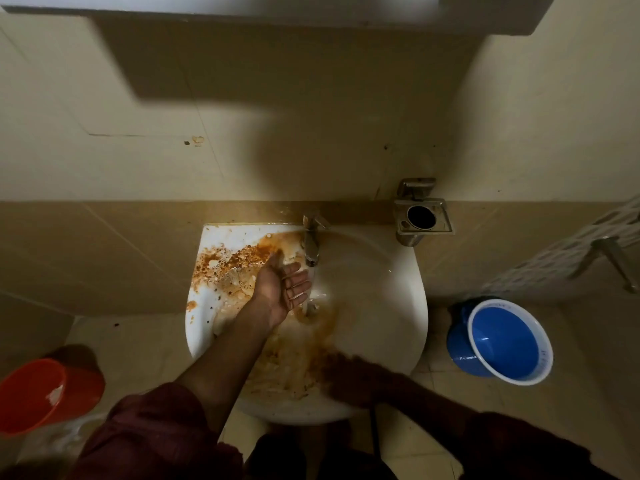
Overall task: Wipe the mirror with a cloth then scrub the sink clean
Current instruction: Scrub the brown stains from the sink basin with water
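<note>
Left hand (284, 289) is cupping under the running tap (311, 244), fingers (299, 284) loosely spread and gripping nothing, probably catching water to splash the orange-brown gunk on the sink (398, 323). Right hand (349, 379) is rubbing the sink's near rim, too blurry to tell its grip. No cloth showing anywhere.

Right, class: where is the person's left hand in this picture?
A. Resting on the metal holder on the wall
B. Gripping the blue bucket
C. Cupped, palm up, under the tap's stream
C: the left hand lies open beneath the tap, water running over its fingers.
</note>
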A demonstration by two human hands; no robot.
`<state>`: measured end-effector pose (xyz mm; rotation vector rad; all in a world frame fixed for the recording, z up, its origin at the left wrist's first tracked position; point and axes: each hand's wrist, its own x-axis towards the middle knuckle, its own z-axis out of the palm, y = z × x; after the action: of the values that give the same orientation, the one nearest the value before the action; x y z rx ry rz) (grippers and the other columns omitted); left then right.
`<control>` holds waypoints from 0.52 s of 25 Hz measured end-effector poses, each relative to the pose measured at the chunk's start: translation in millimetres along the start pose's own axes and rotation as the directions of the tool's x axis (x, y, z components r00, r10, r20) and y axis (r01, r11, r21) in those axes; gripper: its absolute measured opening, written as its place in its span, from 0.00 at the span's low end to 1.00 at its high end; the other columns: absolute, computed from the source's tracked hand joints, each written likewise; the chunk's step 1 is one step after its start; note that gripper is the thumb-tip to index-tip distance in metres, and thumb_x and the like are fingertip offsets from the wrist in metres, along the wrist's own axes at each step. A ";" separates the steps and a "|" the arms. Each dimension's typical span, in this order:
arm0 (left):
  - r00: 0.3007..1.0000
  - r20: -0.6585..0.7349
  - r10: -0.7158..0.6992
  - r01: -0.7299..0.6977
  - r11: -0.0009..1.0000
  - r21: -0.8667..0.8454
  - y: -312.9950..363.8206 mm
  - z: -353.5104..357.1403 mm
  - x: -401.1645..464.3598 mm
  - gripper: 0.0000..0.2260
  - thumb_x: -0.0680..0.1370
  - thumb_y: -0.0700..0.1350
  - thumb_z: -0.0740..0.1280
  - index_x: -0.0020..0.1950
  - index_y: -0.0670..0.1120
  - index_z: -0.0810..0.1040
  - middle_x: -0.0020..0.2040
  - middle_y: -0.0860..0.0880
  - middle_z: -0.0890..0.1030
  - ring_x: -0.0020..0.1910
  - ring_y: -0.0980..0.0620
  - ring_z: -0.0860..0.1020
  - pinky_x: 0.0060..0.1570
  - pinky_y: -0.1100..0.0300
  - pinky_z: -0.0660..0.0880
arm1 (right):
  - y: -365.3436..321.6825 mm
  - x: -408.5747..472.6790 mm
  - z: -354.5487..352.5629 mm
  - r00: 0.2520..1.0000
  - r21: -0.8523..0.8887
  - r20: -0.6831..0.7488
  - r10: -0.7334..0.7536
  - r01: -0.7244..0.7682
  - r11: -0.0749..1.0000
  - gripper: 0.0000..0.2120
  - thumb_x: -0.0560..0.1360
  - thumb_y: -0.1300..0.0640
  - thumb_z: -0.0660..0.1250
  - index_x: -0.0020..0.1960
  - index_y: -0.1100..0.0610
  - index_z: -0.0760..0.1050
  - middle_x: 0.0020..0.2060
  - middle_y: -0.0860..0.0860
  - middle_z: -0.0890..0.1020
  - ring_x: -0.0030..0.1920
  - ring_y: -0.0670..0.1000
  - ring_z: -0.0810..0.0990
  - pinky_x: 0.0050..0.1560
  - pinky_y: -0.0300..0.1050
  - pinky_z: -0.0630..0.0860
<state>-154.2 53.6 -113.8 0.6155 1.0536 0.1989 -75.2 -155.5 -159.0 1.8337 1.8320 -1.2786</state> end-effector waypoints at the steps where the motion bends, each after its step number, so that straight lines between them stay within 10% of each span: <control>1: 1.000 -0.004 0.005 -0.005 1.000 -0.002 0.4 -3.3 -1.4 0.32 0.80 0.65 0.48 0.70 0.43 0.72 0.64 0.41 0.79 0.58 0.43 0.79 0.53 0.51 0.74 | -17.7 0.0 4.3 0.994 0.057 0.043 -0.097 0.094 0.994 0.27 0.84 0.43 0.47 0.80 0.48 0.44 0.80 0.51 0.43 0.79 0.53 0.41 0.77 0.59 0.45; 5: 0.997 -0.066 0.037 -0.036 0.999 0.005 4.3 -24.4 -5.2 0.32 0.79 0.66 0.47 0.67 0.44 0.74 0.59 0.43 0.83 0.60 0.43 0.80 0.62 0.49 0.72 | -19.7 -24.3 15.6 0.979 0.079 -0.047 -0.200 0.203 0.976 0.27 0.79 0.33 0.44 0.77 0.35 0.47 0.80 0.42 0.46 0.79 0.48 0.46 0.76 0.54 0.47; 10: 0.993 -0.109 0.042 -0.043 0.999 -0.008 3.7 -38.5 -8.6 0.32 0.80 0.65 0.46 0.66 0.45 0.76 0.57 0.44 0.85 0.60 0.43 0.80 0.68 0.48 0.68 | 58.7 5.5 -0.7 0.943 -0.069 -0.255 0.214 -0.238 0.969 0.37 0.75 0.27 0.43 0.79 0.43 0.43 0.80 0.47 0.41 0.79 0.53 0.41 0.77 0.57 0.42; 13: 0.995 -0.093 0.030 -0.031 0.999 -0.011 -3.5 -36.3 -11.0 0.32 0.80 0.65 0.46 0.65 0.45 0.76 0.57 0.45 0.85 0.60 0.43 0.80 0.68 0.48 0.67 | 33.1 35.3 9.4 0.955 0.079 -0.209 0.211 -0.198 0.977 0.38 0.76 0.33 0.50 0.79 0.44 0.36 0.79 0.50 0.38 0.79 0.56 0.43 0.78 0.55 0.47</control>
<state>-191.3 59.6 -120.0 0.6162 1.1327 0.2623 -55.2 -144.1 -202.6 2.2051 1.6648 -1.1052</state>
